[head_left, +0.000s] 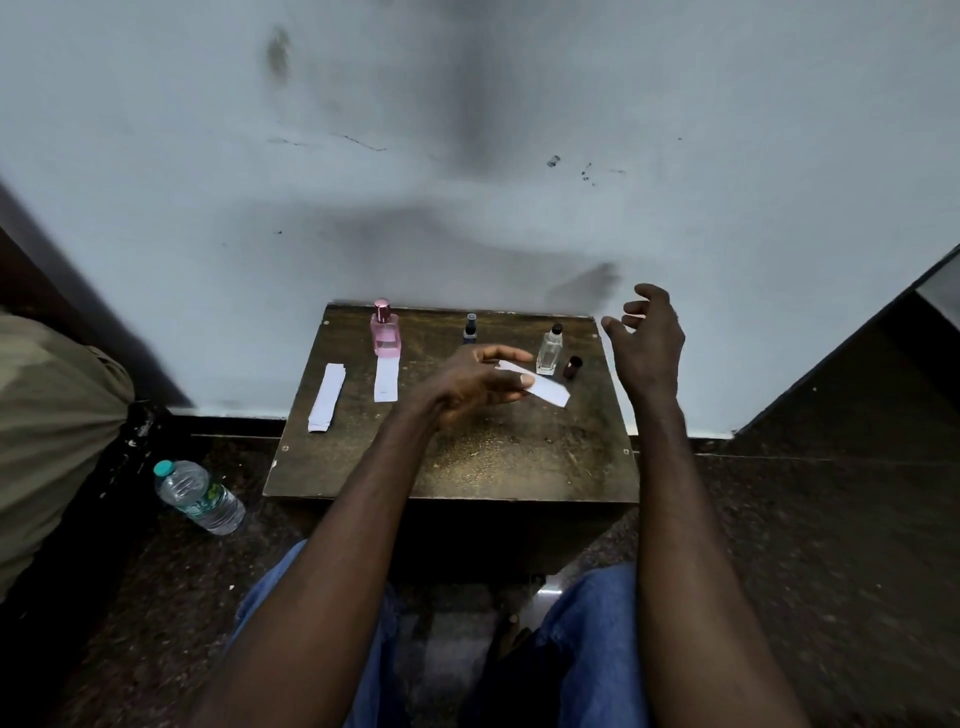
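Observation:
My left hand (478, 382) hovers over the middle of the small wooden table (467, 457) and pinches a white paper strip (545, 387) that points right. My right hand (647, 345) is raised above the table's right edge, fingers loosely curled, holding nothing. At the back of the table stand a pink perfume bottle (385, 330), a small dark blue bottle (470, 329) and a clear square bottle with a black cap (549, 351). A tiny dark brown vial (572, 368) stands right of the clear one. One strip (386, 379) lies before the pink bottle.
A stack of white strips (326, 397) lies on the table's left part. A plastic water bottle (200, 497) lies on the dark floor to the left, near a tan cloth bundle (47, 415). A pale wall rises right behind the table.

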